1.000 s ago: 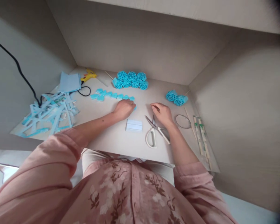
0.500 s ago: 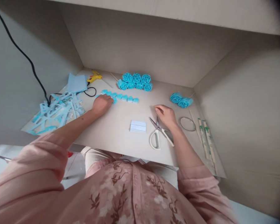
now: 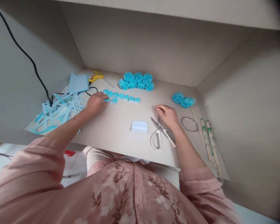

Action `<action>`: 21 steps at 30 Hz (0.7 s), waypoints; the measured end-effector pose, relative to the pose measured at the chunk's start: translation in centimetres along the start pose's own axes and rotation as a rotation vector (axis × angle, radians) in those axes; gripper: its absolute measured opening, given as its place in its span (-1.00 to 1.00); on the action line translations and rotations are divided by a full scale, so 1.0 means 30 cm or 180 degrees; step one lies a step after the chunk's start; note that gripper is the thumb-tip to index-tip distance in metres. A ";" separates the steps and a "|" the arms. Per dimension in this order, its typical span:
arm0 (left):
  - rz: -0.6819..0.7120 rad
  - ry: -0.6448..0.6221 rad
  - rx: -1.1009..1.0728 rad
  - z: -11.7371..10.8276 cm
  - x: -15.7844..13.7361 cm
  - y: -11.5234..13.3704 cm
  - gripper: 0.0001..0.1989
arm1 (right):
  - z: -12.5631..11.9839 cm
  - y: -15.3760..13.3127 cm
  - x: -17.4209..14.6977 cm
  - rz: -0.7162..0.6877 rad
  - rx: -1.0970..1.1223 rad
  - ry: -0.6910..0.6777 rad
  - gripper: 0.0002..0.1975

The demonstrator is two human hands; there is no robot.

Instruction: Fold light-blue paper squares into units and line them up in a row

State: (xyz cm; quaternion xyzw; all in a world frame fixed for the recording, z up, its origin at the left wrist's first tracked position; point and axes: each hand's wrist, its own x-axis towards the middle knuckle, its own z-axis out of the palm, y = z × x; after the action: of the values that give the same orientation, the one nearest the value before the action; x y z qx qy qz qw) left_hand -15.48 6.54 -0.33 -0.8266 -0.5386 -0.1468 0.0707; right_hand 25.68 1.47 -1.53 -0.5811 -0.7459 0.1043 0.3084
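My left hand point(image 3: 96, 103) is at the left end of a row of small blue petals point(image 3: 125, 97), fingers curled down, with a bit of blue petal point(image 3: 106, 99) at the fingertips. Just right of those fingers lies a rounded blue petal point(image 3: 114, 100) by itself. Loosely closed, my right hand point(image 3: 168, 115) rests on the table, and nothing shows in its fingers. Below it are scissors point(image 3: 159, 127) with white handles, blades parted and one tip close to the hand. A small stack of folded pale-blue pieces point(image 3: 139, 126) sits left of the scissors.
Blue crepe-like roses point(image 3: 138, 81) are bunched at the back, with two more roses point(image 3: 183, 100) at right. A yellow glue gun point(image 3: 96, 76), blue sheets point(image 3: 78, 82) and cut strips point(image 3: 60, 109) occupy the left. A wire coil point(image 3: 190, 124) and wrapped sticks point(image 3: 210, 140) lie far right.
My left hand has shifted left along the petals, uncovering the rounded petal that it partly hid. My right hand holds its place by the scissors. The view has moved slightly.
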 end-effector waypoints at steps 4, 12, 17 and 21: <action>0.0039 -0.0103 -0.0068 0.010 0.012 -0.014 -0.69 | 0.002 0.005 0.001 -0.0002 0.0032 -0.0009 -0.70; 0.0311 -0.0063 -0.0157 0.007 -0.004 -0.037 -0.70 | 0.010 0.015 -0.001 -0.0020 0.0052 0.0012 -0.72; 0.0358 0.0101 -0.0277 -0.006 0.009 0.010 -0.70 | 0.011 0.013 -0.001 0.0031 0.0024 -0.0024 -0.72; 0.0529 -0.0105 -0.0384 0.013 0.035 0.054 -0.66 | 0.009 0.011 0.000 0.0061 0.0029 -0.0046 -0.72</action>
State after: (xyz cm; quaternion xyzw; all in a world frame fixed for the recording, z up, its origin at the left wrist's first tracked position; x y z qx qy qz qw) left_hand -13.54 6.91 -0.30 -0.8735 -0.4595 -0.1590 0.0239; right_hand 25.79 1.62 -1.91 -0.5860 -0.7421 0.1148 0.3046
